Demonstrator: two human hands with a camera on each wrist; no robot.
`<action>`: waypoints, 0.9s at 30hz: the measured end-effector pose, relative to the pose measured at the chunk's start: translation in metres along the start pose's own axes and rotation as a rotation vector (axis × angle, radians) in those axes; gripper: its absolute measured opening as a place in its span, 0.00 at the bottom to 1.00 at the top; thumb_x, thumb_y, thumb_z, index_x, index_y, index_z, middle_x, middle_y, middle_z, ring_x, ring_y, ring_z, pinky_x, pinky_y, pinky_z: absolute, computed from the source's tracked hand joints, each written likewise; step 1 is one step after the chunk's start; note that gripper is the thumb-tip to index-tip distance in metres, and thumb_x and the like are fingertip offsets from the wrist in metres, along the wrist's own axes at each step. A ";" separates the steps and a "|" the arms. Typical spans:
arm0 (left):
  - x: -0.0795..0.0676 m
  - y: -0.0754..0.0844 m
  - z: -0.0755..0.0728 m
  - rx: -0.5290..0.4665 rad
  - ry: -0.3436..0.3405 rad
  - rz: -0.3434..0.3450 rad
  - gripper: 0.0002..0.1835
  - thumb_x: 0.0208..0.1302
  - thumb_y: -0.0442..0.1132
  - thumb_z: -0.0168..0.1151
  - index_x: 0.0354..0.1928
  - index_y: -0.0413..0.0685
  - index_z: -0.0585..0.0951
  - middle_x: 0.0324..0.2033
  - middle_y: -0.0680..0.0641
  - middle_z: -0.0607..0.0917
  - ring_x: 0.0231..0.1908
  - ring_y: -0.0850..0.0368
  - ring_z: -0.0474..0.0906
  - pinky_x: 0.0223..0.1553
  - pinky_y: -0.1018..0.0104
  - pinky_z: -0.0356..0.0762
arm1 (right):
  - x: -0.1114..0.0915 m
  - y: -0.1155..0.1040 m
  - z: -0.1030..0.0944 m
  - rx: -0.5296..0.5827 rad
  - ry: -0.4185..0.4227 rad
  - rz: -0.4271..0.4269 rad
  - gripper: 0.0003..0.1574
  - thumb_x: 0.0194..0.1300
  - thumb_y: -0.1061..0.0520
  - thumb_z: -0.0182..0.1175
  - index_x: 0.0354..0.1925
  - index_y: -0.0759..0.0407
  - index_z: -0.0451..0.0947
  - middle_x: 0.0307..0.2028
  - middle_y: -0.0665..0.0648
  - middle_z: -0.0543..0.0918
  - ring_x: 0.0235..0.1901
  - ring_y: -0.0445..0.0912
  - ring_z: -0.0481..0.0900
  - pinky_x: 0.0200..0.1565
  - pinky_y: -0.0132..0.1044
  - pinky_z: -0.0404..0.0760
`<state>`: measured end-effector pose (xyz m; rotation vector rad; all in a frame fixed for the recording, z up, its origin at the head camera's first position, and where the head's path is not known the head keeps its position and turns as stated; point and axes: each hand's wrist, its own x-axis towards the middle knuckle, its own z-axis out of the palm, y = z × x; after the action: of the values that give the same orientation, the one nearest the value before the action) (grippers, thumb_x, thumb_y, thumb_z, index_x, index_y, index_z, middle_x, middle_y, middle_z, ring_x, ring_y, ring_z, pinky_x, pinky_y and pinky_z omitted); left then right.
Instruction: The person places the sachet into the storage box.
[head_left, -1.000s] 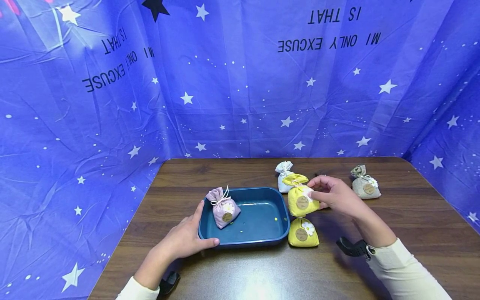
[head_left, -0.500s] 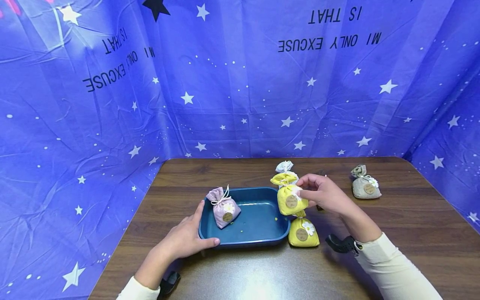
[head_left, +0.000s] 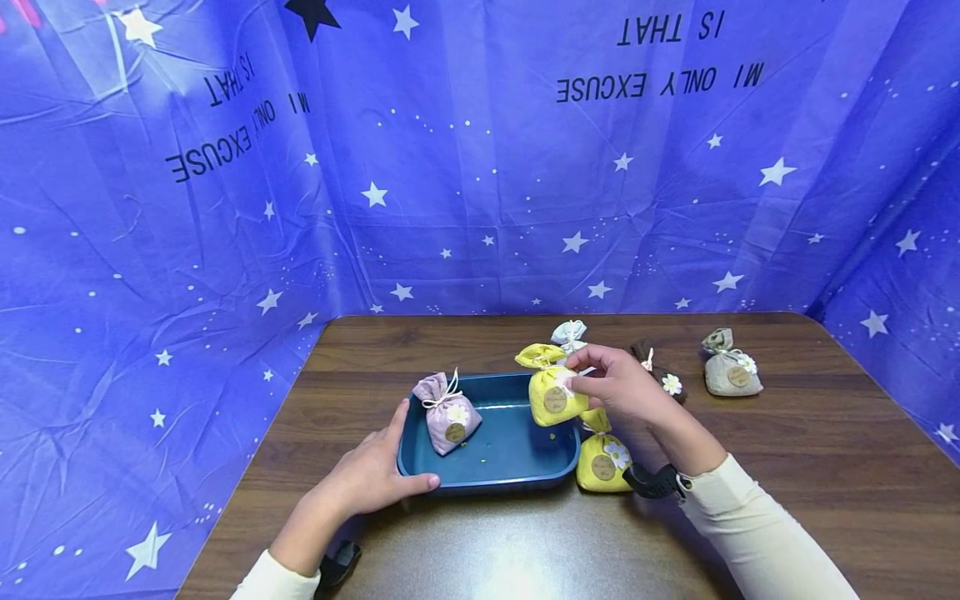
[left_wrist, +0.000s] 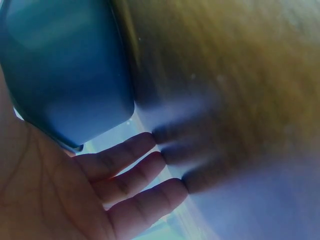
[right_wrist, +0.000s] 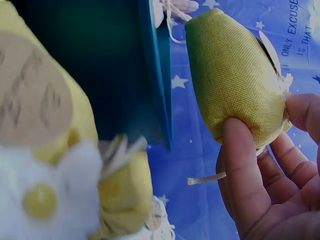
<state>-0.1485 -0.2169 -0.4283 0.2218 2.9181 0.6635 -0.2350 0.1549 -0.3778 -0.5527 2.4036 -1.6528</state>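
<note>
At the far left, a blue star-printed curtain [head_left: 172,350] is hanging and running on behind the whole table [head_left: 840,492]. My left sleeve [head_left: 276,579] is coming in at the bottom, with a black strap [head_left: 339,568] sitting at the wrist. My left hand [head_left: 360,477] is gripping nothing: its fingers are reaching out straight, the index lying along the left side of a dark blue container [head_left: 510,454] and the thumb resting at its near side. Inside the container, at its left end, a lilac sachet [head_left: 453,423] is leaning against the back left corner, its tied neck rising over the rim. A few small yellow specks [head_left: 552,436] are lying on the container's floor.

Over the container's right end, a yellow sachet [head_left: 553,402] is hanging upright, neck up. My right hand [head_left: 626,387] is pinching it from the right, between thumb and fingers. Behind it, a white sachet [head_left: 568,335] is standing partly hidden. Below my right hand, just beside the container's right side, a second yellow sachet [head_left: 602,467] is sitting on the table, showing its white flower. Farther right, a brown sachet [head_left: 662,372] is lying partly behind my hand, and beyond it a grey-beige sachet [head_left: 729,379] is resting well apart from the container.
</note>
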 end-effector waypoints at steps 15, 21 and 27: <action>0.001 0.001 0.000 0.003 -0.004 -0.012 0.67 0.48 0.71 0.69 0.79 0.47 0.44 0.63 0.31 0.73 0.62 0.36 0.71 0.57 0.38 0.70 | 0.017 0.002 0.029 0.027 -0.054 0.001 0.13 0.63 0.64 0.65 0.46 0.67 0.78 0.41 0.62 0.79 0.31 0.46 0.81 0.27 0.43 0.83; 0.001 0.000 0.000 0.005 -0.004 -0.014 0.67 0.48 0.71 0.69 0.79 0.47 0.44 0.63 0.30 0.73 0.62 0.35 0.71 0.57 0.38 0.69 | 0.024 -0.001 0.034 0.032 -0.065 0.001 0.12 0.63 0.64 0.65 0.44 0.66 0.78 0.39 0.61 0.79 0.30 0.46 0.80 0.29 0.50 0.84; 0.001 -0.001 0.001 0.005 -0.002 -0.014 0.67 0.48 0.71 0.70 0.79 0.47 0.44 0.62 0.30 0.73 0.61 0.35 0.71 0.57 0.38 0.69 | 0.032 -0.005 0.037 0.002 -0.071 0.009 0.12 0.62 0.63 0.65 0.44 0.66 0.79 0.36 0.59 0.80 0.29 0.46 0.79 0.28 0.52 0.83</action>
<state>-0.1493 -0.2170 -0.4292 0.2030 2.9166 0.6535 -0.2505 0.1087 -0.3842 -0.5888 2.3508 -1.6032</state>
